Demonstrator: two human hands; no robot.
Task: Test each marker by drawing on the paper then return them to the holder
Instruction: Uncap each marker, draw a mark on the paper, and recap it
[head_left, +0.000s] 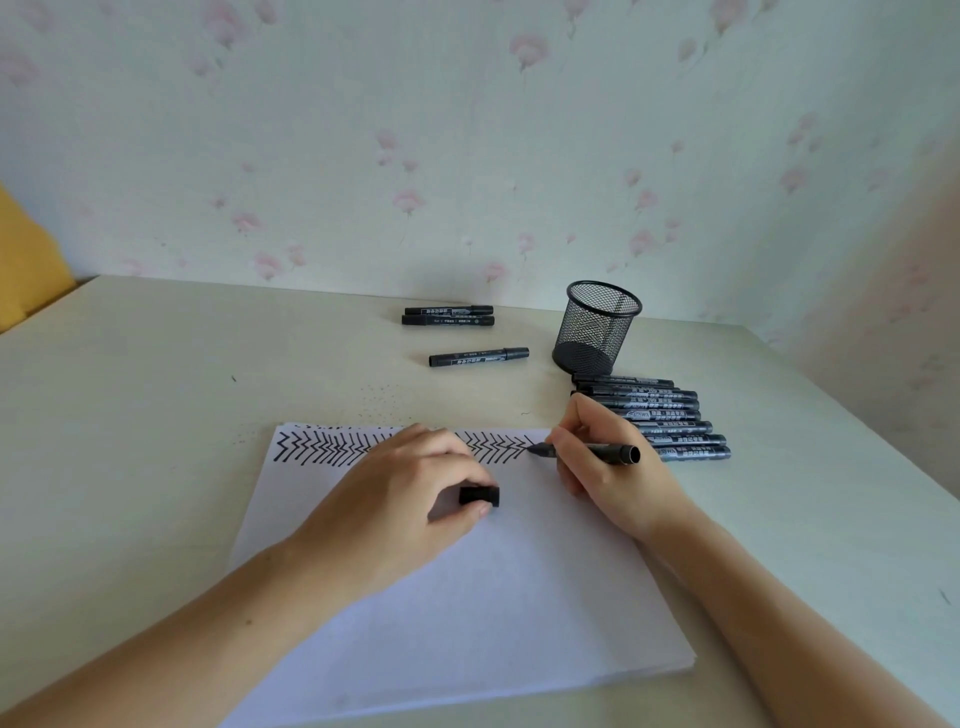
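A white sheet of paper (467, 597) lies in front of me, with a row of black zigzag marks along its far edge. My right hand (602, 467) grips an uncapped black marker (613, 451), its tip on the paper at the right end of the zigzags. My left hand (395, 499) rests on the paper and pinches the marker's black cap (479, 494). A black mesh holder (596, 326) stands upright behind the paper to the right; I see no marker in it.
Several capped black markers (670, 415) lie in a row right of my right hand. Two more markers (448, 315) lie near the wall and a single marker (478, 356) sits left of the holder. Ink dots mark the table beyond the paper.
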